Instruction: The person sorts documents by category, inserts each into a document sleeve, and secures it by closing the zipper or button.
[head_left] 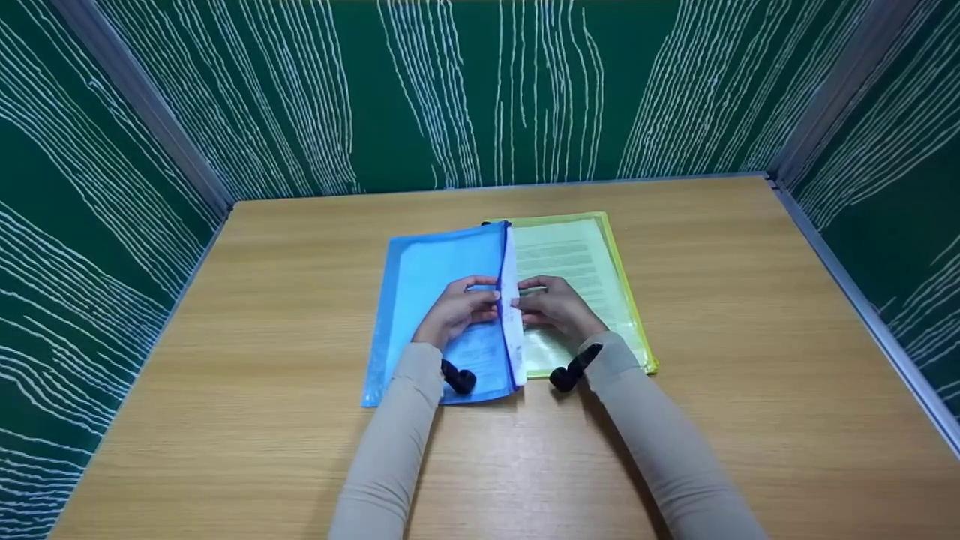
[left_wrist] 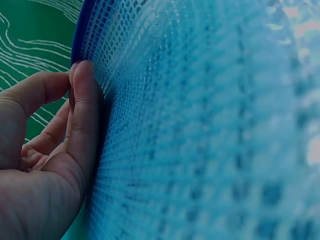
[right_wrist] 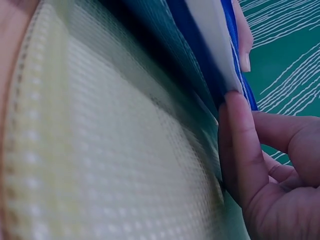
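A blue mesh zip pouch [head_left: 442, 262] lies with its right side lifted and its mouth parted. White papers [head_left: 512, 330] poke out along that mouth. My left hand [head_left: 459, 307] pinches the pouch's dark blue edge between thumb and fingers, seen close up in the left wrist view beside the mesh [left_wrist: 165, 130]. From the other side, my right hand [head_left: 559, 306] has its fingertips on the papers. In the right wrist view, that hand [right_wrist: 270, 170] pinches the white sheets [right_wrist: 215, 35] between the pouch's blue lips. The papers' inner part is hidden in the pouch.
Partly under the blue pouch lies a yellow mesh pouch [head_left: 630, 300] with a printed sheet inside. Both rest on a wooden table [head_left: 262, 315]. Green panels with white lines [head_left: 487, 97] stand around its back and sides. Black wrist cameras [head_left: 564, 378] hang close over the pouches.
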